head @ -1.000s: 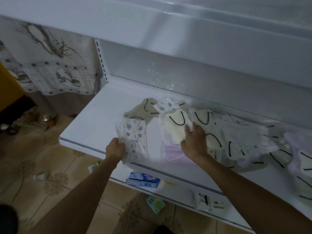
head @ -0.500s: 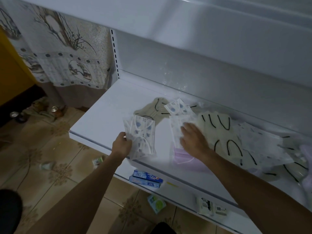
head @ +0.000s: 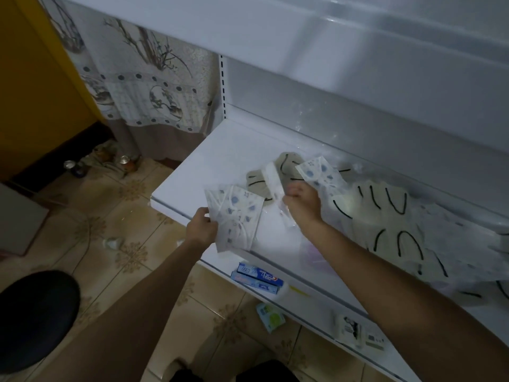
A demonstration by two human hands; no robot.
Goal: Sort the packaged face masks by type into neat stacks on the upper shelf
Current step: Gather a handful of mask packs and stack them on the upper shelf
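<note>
My left hand [head: 202, 228] grips a small stack of packaged white masks with blue prints [head: 235, 219] over the front edge of the white shelf [head: 192, 177]. My right hand [head: 303, 204] holds a clear packaged mask [head: 275, 183] lifted off the shelf; its shape is blurred. Just behind that hand lies another blue-print mask [head: 319, 170]. Beige masks with black ear loops [head: 385, 208] spread in a loose pile to the right. Two beige masks [head: 257, 181] lie near the middle. A purple mask [head: 312, 256] lies under my right forearm.
An upper shelf [head: 303, 37] overhangs the work area. On the lower shelf sit toothpaste boxes [head: 257, 277] and small packets [head: 349, 326]. A patterned curtain [head: 143, 86] hangs left, above a tiled floor with scattered litter and a dark round stool [head: 35, 318].
My right hand left the pile, curled and lifted a clear packaged mask toward the left. My left hand kept its hold on the blue-print stack. The camera swung left.
</note>
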